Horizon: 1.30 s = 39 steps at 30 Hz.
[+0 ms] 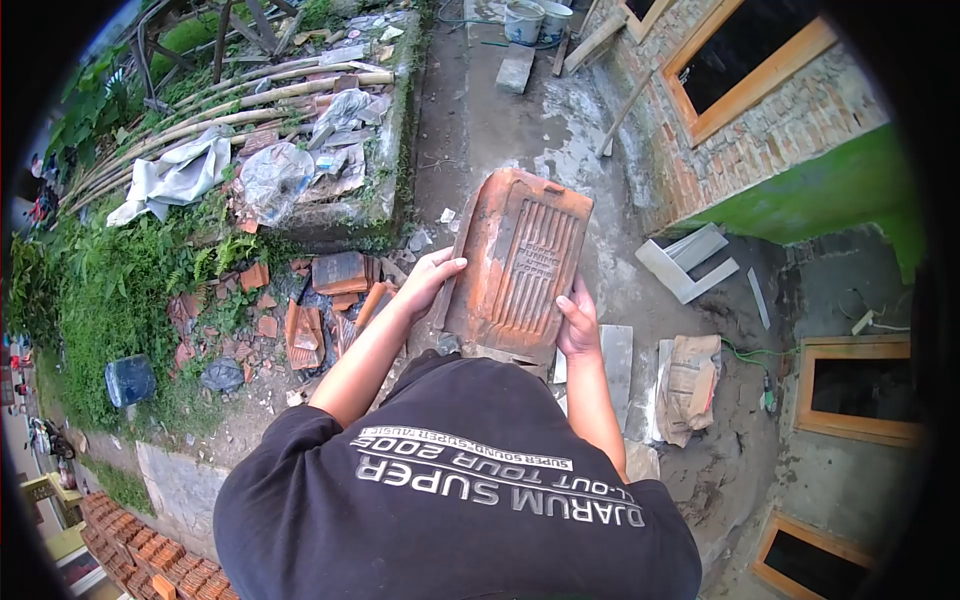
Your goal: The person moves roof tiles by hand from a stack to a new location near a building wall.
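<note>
Between my two hands is a weathered orange clay roof tile [525,262], with raised ridges and moulded lettering on its face. My left hand [433,279] grips its left edge, thumb on the near side. At the lower right edge my right hand [577,318] holds on, its thumb also showing in front. The fingers of both hands are largely hidden behind the tile. It is held up in front of my chest, above the concrete path.
Broken tiles [304,335] and stacked tiles [340,272] lie to the left. Bamboo poles [250,100] and plastic sheets [275,180] rest on a raised bed. At right are a cement sack [690,385], white frame pieces [685,265] and a brick wall [760,150]. Buckets [523,22] stand ahead.
</note>
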Motion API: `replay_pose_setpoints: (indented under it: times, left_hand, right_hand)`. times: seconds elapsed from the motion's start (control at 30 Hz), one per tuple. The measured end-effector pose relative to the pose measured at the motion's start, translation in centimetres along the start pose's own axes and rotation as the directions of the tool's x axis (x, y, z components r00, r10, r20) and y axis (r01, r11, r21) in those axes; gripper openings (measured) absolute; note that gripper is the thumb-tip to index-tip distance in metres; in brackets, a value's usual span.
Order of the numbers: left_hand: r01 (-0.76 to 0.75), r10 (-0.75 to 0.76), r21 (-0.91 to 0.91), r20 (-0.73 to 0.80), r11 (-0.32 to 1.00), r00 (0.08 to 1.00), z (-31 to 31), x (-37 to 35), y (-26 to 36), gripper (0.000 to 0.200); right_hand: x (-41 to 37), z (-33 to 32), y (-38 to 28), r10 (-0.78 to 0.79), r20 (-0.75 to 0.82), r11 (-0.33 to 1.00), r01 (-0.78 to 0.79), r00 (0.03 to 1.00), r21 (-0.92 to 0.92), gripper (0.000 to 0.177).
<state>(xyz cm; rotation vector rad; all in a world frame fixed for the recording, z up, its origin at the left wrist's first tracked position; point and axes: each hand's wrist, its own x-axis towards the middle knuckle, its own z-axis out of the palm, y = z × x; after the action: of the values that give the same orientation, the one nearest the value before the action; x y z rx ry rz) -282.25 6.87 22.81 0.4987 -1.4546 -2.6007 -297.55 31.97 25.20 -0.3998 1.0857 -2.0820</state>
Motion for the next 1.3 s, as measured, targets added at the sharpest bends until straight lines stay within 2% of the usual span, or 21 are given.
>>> replay_pose_setpoints:
  times: [0.13,0.27,0.5,0.8,0.97,1.17,1.3]
  left_hand:
    - [-0.039,0.041,0.059,-0.021,0.997,0.999,-2.2,0.4,2.4,0.044]
    - [-0.038,0.038,-0.009,-0.027,0.999,0.999,-4.7,0.8,5.2,0.050]
    - [-0.058,0.058,-0.003,-0.100,0.998,0.993,-7.0,1.8,6.4,0.049]
    - [-0.082,0.086,0.028,-0.192,0.996,0.978,-9.6,4.9,7.3,0.047]
    - [-0.068,0.066,-0.004,-0.213,0.998,0.975,-12.3,9.4,8.6,0.047]
    - [-0.024,0.031,0.035,-0.228,0.999,0.973,-10.9,18.9,10.1,0.047]
    - [0.023,-0.020,0.020,-0.171,1.000,0.985,-10.1,23.5,11.7,0.048]
  right_hand:
    - [2.6,3.3,-0.2,0.004,0.016,1.000,-0.004,1.000,0.013,0.093]
    - [5.8,6.2,0.3,0.030,0.026,1.000,-0.029,0.999,-0.012,0.094]
    - [9.4,7.8,0.8,0.068,0.045,0.997,-0.066,0.997,-0.033,0.094]
    - [16.2,6.6,2.6,0.128,0.110,0.992,-0.127,0.986,-0.008,0.095]
    - [21.8,6.5,3.3,0.139,0.119,0.990,-0.138,0.983,-0.015,0.095]
    - [29.8,0.6,1.3,0.132,0.119,0.991,-0.134,0.984,0.010,0.095]
    - [32.5,-0.7,-0.8,0.121,0.079,0.991,-0.125,0.990,0.044,0.093]
